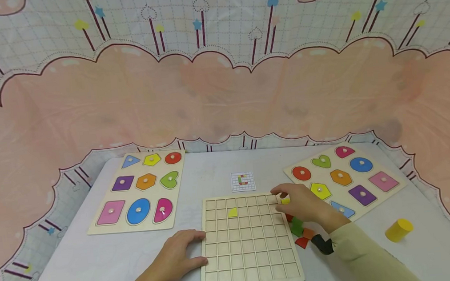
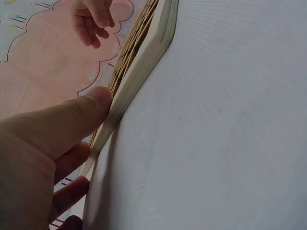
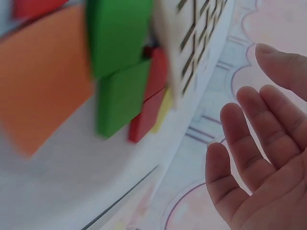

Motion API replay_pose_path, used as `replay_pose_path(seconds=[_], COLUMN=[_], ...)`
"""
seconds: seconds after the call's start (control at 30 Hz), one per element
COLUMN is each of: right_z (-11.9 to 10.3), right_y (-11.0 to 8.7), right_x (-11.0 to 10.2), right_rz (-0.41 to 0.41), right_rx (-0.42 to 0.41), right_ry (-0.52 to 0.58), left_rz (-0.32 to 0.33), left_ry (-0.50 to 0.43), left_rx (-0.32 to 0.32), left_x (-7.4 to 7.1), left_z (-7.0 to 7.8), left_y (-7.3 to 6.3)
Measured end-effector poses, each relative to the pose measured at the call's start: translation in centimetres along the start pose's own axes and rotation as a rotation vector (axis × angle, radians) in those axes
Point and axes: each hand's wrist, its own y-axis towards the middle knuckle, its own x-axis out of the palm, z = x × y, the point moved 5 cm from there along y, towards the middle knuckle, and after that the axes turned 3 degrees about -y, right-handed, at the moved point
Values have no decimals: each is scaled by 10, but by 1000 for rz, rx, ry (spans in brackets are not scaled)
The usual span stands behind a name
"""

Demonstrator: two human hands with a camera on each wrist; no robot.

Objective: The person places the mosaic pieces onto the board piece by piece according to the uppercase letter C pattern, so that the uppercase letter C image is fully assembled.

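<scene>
Play corner (seemingly): white tabletop (image 1: 79,269), knobbed shape puzzles (image 1: 129,194), cartoon-print backdrop (image 1: 221,96).

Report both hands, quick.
Left hand: open, touching the board at its left edge.
Right hand: open, holding nothing.

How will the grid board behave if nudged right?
Probably stiff: the grid board looks like flat wood with straight edges. Likely to slide, not tip, since it's broad, thin and lying flat. Might shove the loose pieces by its right edge, while the yellow piece probably rides along, sitting in one cell.
</scene>
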Motion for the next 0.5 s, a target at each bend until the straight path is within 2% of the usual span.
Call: replay_pose_path(seconds=[0.23, 0.5], right_z=[22, 37], right_y=[-8, -16], right_x=[-2, 0], right_rz=[16, 15], right_rx=[61, 63], right_ry=[-8, -18], left_rz=[-11, -5], left_ry=[-4, 13], left_rx=[-2, 20], left_x=[1, 0], left_z=[0, 0], left_y=[0, 1])
